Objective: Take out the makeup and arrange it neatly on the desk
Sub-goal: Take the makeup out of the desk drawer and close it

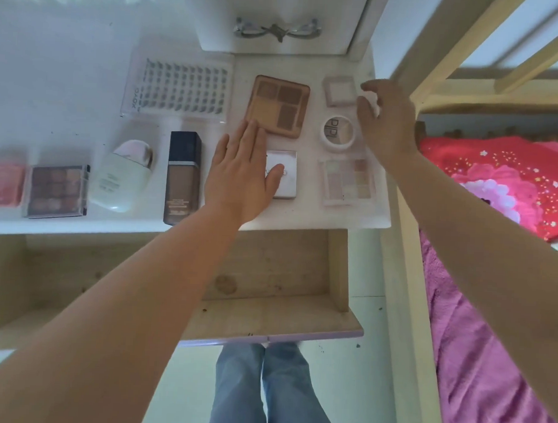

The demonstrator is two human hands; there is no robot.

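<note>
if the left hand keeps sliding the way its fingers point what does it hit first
The left hand lies flat with fingers pointing up the desk. Its fingertips already sit at the near edge of the brown palette, so that comes first. Whether they touch it yet is unclear.

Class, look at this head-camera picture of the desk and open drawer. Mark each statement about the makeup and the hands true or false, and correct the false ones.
1. The left hand lies flat, partly over the white square compact. True.
2. The wooden drawer under the desk is shut. False: it is pulled open.
3. The brown foundation bottle with black cap stands upright. False: it lies flat.
4. The right hand is beside the white round jar. True.
5. The clear tray of false lashes lies left of the brown square eyeshadow palette. True.
</note>
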